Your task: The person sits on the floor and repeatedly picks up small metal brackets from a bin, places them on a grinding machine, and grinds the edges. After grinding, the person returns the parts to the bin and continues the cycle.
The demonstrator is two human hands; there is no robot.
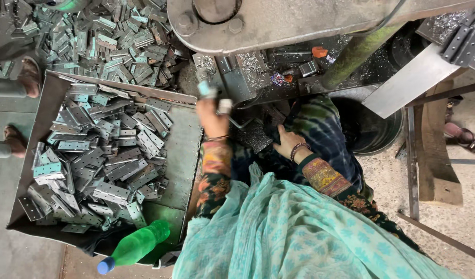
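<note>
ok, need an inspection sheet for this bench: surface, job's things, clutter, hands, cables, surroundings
Surface: machine bed strewn with metal swarf.
Job's things: small metal part at the left hand's fingertips; tray heaped with metal hinges.
Clutter: green bottle lying at the tray's corner; second hinge pile behind.
Hands: left hand raised at the machine; right hand flat on the lap.
Cables: one cable over the machine.
Surroundings: another person's sandalled feet; black tub.
</note>
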